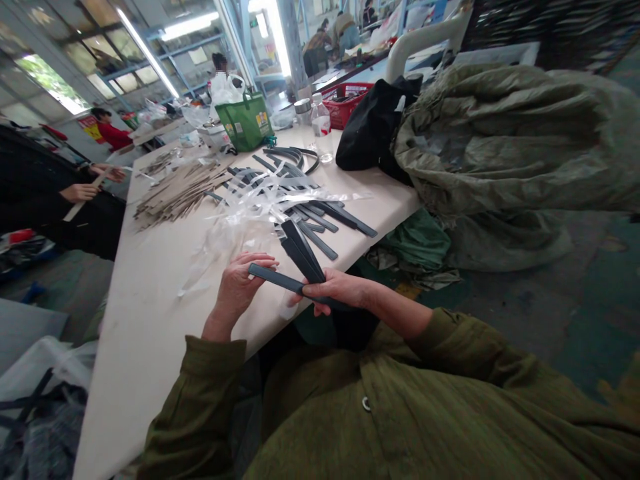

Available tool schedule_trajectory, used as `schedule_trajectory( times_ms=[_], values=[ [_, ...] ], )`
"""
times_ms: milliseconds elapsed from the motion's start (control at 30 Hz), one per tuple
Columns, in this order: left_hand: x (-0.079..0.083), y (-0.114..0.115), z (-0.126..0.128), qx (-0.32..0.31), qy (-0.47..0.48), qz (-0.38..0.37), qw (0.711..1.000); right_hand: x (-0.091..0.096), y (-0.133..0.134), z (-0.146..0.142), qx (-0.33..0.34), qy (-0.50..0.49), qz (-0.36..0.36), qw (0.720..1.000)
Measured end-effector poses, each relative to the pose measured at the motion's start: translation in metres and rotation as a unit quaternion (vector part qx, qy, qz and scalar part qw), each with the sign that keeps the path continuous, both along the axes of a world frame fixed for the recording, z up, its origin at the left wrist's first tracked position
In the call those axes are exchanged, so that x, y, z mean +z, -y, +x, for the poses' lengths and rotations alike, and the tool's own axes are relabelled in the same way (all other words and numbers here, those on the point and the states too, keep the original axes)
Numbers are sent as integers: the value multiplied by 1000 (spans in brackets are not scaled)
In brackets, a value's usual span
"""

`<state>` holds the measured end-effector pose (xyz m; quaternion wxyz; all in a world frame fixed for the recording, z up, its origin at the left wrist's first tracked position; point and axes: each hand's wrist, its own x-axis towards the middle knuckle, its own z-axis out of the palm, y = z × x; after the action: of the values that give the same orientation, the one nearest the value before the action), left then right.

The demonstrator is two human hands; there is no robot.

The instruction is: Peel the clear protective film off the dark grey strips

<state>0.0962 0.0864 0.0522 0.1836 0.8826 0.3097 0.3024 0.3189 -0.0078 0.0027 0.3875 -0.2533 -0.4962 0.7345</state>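
My right hand [334, 289] is closed around several dark strips that look like straps. A fanned bundle of black straps [303, 250] points up and away from it, and a single black strap [276, 279] reaches left under its thumb. At that strap's left end is my left hand [243, 283], its fingers curled at the tip and partly hidden behind it. Just beyond my hands, more black straps [320, 217] lie in a loose pile on the pale table [145, 327]. Translucent plastic strips [250, 213] are tangled over them.
Flat brown strips [183, 193] are heaped at the far left of the table. A green bag [245, 123], a plastic bottle [321, 130], a red basket [345, 103] and a black bag [370, 127] stand behind. A large sack [525, 133] is right; a person's hands [83, 192] hold a strip left.
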Motion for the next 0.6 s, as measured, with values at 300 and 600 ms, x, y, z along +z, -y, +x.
schedule_trajectory(
  times_ms=[300, 600],
  values=[
    [-11, 13, -18, 188, -23, -6, 982, 8, 0, 3, -110, -35, -38, 993],
    [-19, 87, 0, 67, -47, -316, 945, 10, 0, 5, -128, -6, -11, 992]
  ],
)
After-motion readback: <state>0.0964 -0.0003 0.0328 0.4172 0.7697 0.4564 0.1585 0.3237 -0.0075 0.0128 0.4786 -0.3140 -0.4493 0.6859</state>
